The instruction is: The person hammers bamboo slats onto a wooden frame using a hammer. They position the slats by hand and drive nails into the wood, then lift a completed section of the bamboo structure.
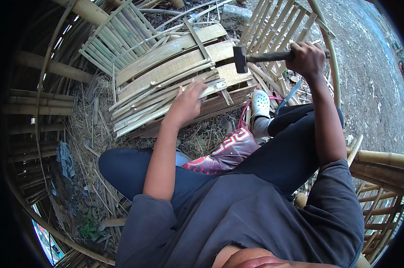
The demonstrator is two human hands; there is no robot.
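My right hand [306,59] is wrapped round the dark handle of a hammer [270,56], held up level with its blocky metal head to the left. Below and left of the head, my left hand [189,102] hovers over or rests on thin wooden strips [166,100]; its fingers look stretched, the thumb apart, and they are slightly blurred. Whether it touches the strips I cannot tell. Those strips lie across a low stack of wide pale planks [166,77], with a narrow crosspiece [196,39] on top.
A bamboo slat panel [117,40] leans behind the planks at left, another slatted frame [278,31] at right. A blade-like tool [288,96] lies beside my white clog [260,103]. A printed sack [229,152] lies between my legs. Straw litters the ground; bamboo poles [380,167] stand right.
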